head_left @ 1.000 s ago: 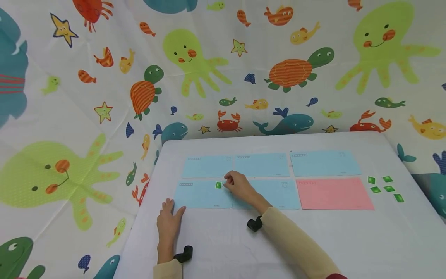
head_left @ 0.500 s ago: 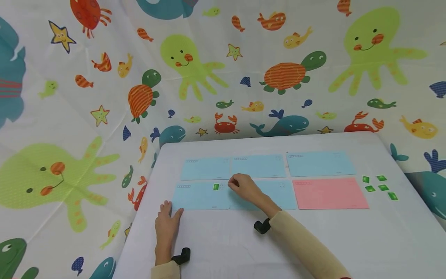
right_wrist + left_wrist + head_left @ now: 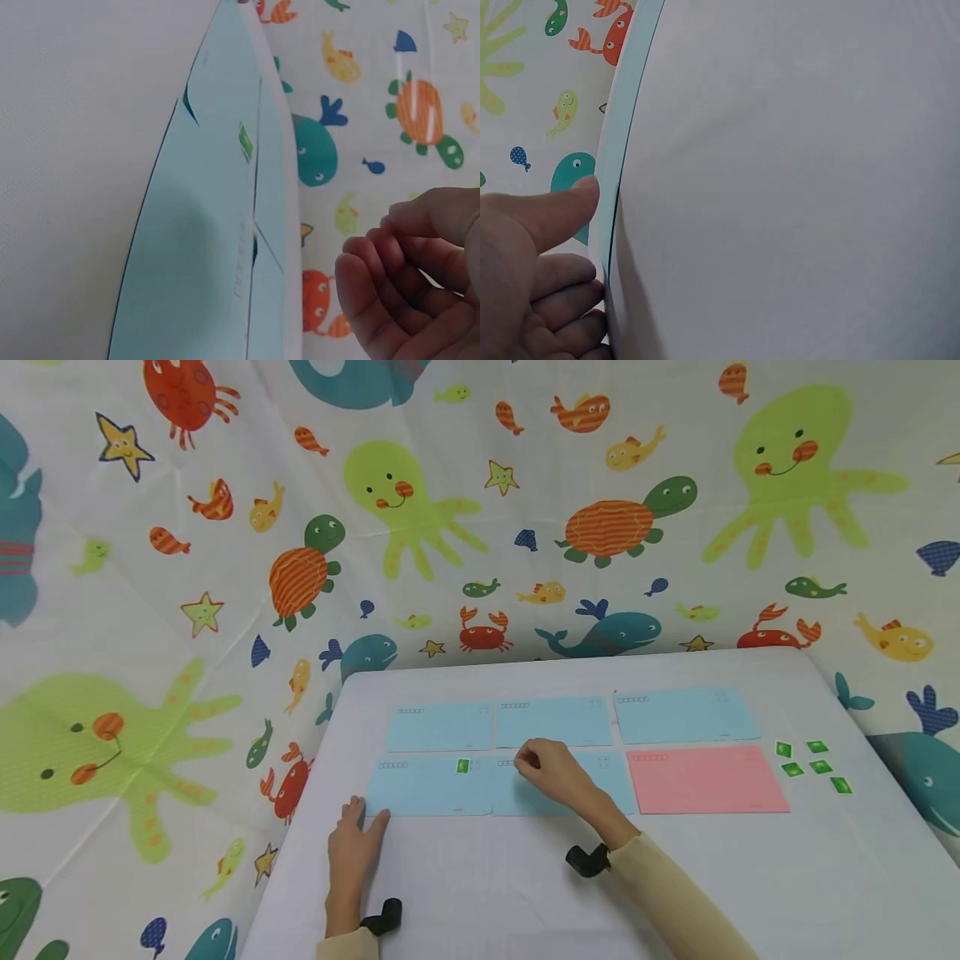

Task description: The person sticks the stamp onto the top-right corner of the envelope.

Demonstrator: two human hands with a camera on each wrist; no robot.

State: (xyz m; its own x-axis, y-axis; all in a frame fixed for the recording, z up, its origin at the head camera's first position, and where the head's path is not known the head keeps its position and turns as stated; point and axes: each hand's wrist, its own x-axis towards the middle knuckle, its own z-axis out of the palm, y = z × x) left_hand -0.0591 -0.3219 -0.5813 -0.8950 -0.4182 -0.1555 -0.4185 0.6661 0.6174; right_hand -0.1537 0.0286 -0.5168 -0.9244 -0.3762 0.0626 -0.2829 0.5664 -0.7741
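My left hand (image 3: 352, 852) rests at the lower left corner of the near-left blue envelope (image 3: 427, 793), thumb apart from the fingers. On that envelope lies a small green stamp (image 3: 462, 766), just left of its printed stamp box. My right hand (image 3: 555, 772) hovers over the near-middle blue envelope (image 3: 607, 793), partly covering it. Its fingers (image 3: 360, 292) are loosely curled, and nothing shows between them and the thumb in the right wrist view. The left wrist view has the left hand (image 3: 532, 277) beside the envelope's pale blue edge (image 3: 622, 112).
Three more blue envelopes form the back row, such as the right one (image 3: 686, 718). A pink envelope (image 3: 705, 785) lies at near right. Several loose green stamps (image 3: 821, 767) are scattered beside it on the white table (image 3: 487, 885). A sea-animal curtain (image 3: 450, 527) hangs behind.
My right hand has drawn away to the right from the green stamp, over the middle envelope. The stamp stays on the left envelope. My left hand keeps its place; the head view shifts slightly.
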